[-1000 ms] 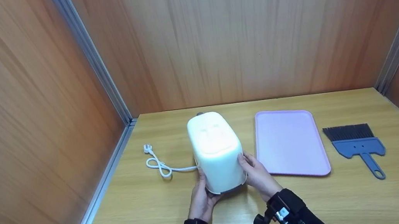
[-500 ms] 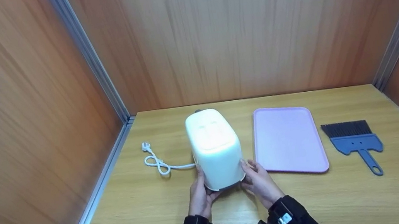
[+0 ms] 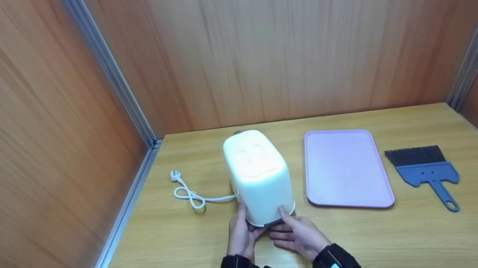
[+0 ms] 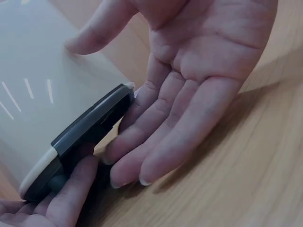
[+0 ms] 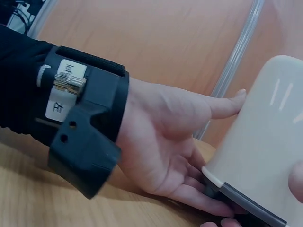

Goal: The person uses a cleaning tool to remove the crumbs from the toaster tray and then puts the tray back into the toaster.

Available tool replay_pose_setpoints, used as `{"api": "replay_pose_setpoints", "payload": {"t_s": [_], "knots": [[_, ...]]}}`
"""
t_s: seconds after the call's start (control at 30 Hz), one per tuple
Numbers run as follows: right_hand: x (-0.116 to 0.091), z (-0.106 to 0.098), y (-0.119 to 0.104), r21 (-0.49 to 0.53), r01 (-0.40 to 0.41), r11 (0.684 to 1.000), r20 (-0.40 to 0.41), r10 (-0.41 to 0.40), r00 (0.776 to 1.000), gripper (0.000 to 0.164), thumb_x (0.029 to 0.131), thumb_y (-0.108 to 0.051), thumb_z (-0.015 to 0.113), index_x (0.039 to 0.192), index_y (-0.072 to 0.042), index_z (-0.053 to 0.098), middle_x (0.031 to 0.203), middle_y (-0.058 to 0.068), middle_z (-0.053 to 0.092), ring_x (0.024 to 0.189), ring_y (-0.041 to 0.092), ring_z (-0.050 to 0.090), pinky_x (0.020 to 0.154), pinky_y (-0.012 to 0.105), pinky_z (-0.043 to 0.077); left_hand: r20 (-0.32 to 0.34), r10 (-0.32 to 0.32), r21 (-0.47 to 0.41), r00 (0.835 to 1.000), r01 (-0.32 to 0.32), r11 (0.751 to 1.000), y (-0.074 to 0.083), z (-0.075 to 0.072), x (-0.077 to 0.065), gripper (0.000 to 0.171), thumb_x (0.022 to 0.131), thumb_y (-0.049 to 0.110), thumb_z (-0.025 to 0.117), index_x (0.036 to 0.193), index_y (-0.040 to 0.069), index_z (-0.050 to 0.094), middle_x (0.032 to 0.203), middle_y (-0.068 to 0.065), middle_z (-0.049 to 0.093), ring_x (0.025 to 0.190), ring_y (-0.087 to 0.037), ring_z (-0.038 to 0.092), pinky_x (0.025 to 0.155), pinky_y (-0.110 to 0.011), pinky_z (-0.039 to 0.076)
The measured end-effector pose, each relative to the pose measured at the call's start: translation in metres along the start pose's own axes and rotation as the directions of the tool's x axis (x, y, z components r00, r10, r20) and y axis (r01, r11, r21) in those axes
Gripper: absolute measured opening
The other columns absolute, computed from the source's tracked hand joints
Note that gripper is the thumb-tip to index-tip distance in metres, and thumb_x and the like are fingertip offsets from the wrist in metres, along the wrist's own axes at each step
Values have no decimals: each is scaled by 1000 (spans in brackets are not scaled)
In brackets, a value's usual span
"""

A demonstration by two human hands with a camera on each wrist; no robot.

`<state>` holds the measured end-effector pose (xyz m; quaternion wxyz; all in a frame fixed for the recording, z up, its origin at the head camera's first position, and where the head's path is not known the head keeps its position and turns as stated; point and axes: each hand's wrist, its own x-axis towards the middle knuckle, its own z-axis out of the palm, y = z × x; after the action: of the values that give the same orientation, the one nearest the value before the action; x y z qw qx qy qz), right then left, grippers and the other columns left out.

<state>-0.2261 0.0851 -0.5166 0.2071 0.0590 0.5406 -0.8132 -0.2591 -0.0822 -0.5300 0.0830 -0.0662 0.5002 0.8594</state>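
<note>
A white toaster (image 3: pixel 260 168) with rounded corners and a dark base (image 4: pixel 92 118) stands at mid table, its near face towards me. My left hand (image 3: pixel 240 234) holds its near left corner, thumb along the side and fingers tucked under the base edge; the right wrist view shows this left hand (image 5: pixel 161 137) from the inside. My right hand (image 3: pixel 299 236) is in front of the near face. Its thumb lies on the white wall, while the other fingers stretch loosely leftward just below the base edge, as the right hand (image 4: pixel 189 71) shows in the left wrist view.
A white cord (image 3: pixel 218 199) runs left from the toaster to a plug (image 3: pixel 175 176). Right of the toaster lies a pink tray (image 3: pixel 347 170). Farther right is a blue brush (image 3: pixel 429 172) with black bristles. Wooden walls (image 3: pixel 282 39) close off the back and sides.
My right hand has slid from the toaster's near right corner leftward to the middle of its near face, its fingers coming out in front. The left hand and the toaster stay about where they were.
</note>
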Motion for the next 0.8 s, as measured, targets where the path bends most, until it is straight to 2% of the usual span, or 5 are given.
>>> {"api": "replay_pose_setpoints", "payload": {"t_s": [0.23,0.43,0.6,0.8], "knots": [[2,6,5,-23,6,1000,13,-5,1000,78,103,-50,40,142,14,21,134,35,50,121,42,57,98,51,50,1,11,-16,1000,-11,1000,-3,-3,5,82,91,67,50,144,4,44,128,-16,63,111,-27,65,92,-43,53],[2,5,9,6,12,1000,6,-12,1000,70,104,-47,39,139,12,26,126,28,59,112,36,63,91,47,54,26,17,-5,1000,-17,1000,-6,-5,8,80,93,67,47,144,5,45,129,-17,63,112,-28,65,92,-42,54],[3,4,11,12,18,1000,-17,-18,1000,68,103,-48,41,137,9,28,124,25,61,106,30,66,82,40,57,36,17,4,999,-17,1000,-5,-4,10,80,94,65,46,144,3,44,126,-19,64,110,-29,66,91,-43,54],[5,5,15,16,27,1000,-36,-26,999,68,102,-49,42,137,8,29,122,23,61,109,33,65,88,46,56,13,15,18,1000,-15,1000,-7,-4,9,81,93,66,47,144,3,44,127,-18,64,110,-29,66,92,-44,54]]}}
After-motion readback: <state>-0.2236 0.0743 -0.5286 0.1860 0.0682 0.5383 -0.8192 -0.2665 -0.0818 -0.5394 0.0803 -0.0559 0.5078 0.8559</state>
